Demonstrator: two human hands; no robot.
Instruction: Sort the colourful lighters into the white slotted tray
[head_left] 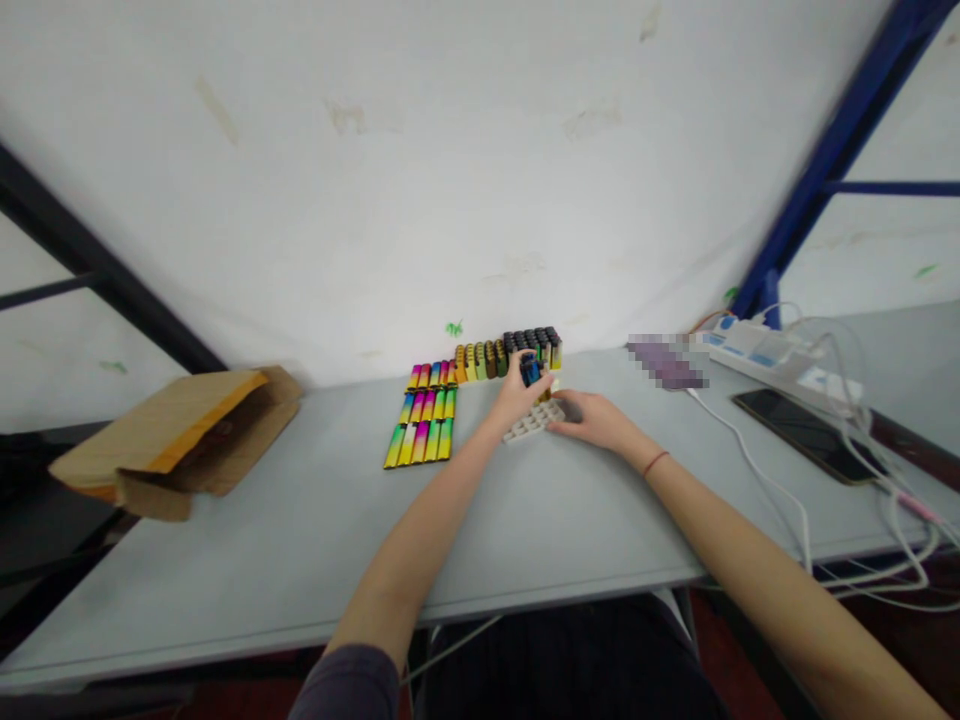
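From the head view, we look down on a grey table (300, 540), with both forearms reaching in from the bottom. Our left hand (516, 398) sits near the middle, its fingers curled around a dark lighter (530, 370). The lighter stands nearly upright in the pinch of thumb and fingertips, at about 1 o'clock from the palm. The grip looks firm, and holding the lighter up like this seems to keep it clear of the rows behind. Our right hand (592, 420) lies flatter and open, with its fingertips touching the edge of a white grid tray (531, 425). It appears to be steadying the tray, though we cannot tell how hard it presses. The tray lies just beside the left hand, at its 5 o'clock, and a red thread (655, 462) circles the right wrist.

At about 10 o'clock from the tray, rainbow lighters (420, 440) lie packed in tight rows. At 12 o'clock, a row of yellow, green and black lighters (495, 358) runs toward the left hand's fingers. Their close, colour-grouped order suggests they were set out deliberately. Well off at 9 o'clock lies a cardboard envelope (176, 440) with its flap open. At 3 o'clock, we see a pixelated object (666, 365), a power strip (757, 345), a phone (802, 435) and white cables (761, 470).
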